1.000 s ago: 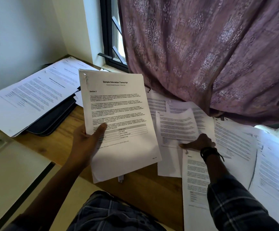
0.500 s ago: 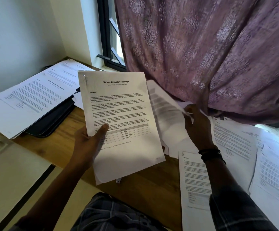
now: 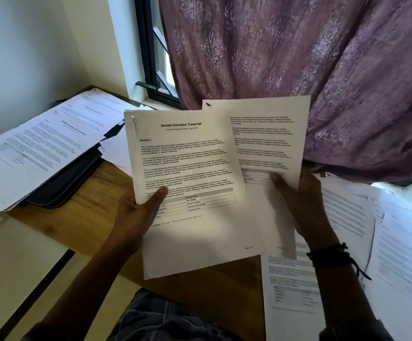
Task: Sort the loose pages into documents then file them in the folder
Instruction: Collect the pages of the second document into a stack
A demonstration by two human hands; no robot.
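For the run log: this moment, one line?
left hand: grips transcript page | right hand: grips second page behind it | folder: under papers

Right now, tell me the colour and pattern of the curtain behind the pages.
The curtain is dusty purple with paler floral motifs; head view.

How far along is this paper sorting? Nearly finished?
Not nearly. Done: a stack of pages lies on the dark folder, seemingly sorted. In hand: the left hand holds the transcript, the right hand a second page beside it. Left: many loose pages on the table, nothing visibly filed.
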